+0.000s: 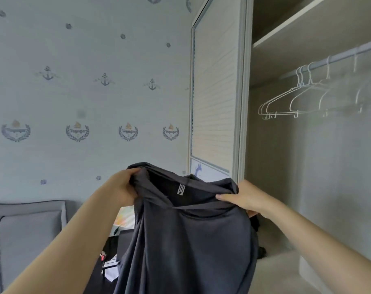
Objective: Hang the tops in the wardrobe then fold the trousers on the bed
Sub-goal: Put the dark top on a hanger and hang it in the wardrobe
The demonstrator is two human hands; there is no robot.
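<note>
At two o'clock from where I look, the wardrobe (307, 145) stands open, its pale matte interior showing a shelf (307, 24) up high and a rail (337, 57) under it. On the rail hang several thin white wire hangers (286, 102), all bare, bunched toward its left end, each with small hooks turned up at the lower corners. The sliding door (214, 85) at one o'clock is slatted in fine horizontal ribs with a pale frame.

At six o'clock I hold up the top (184, 236): dark charcoal, smooth and soft, falling in long loose folds. Its neck opening faces me, with a small grey striped label printed inside the collar. My left hand (121, 187) grips a bunched handful of cloth at the left shoulder, fingers curled into it. My right hand (242, 197) pinches the right shoulder edge, thumb on top of the fabric.

At eight o'clock sits a grey padded headboard (27, 234) with dark piping. The wall (85, 60) at eleven o'clock carries pale blue wallpaper printed with anchors and wreath crests.
</note>
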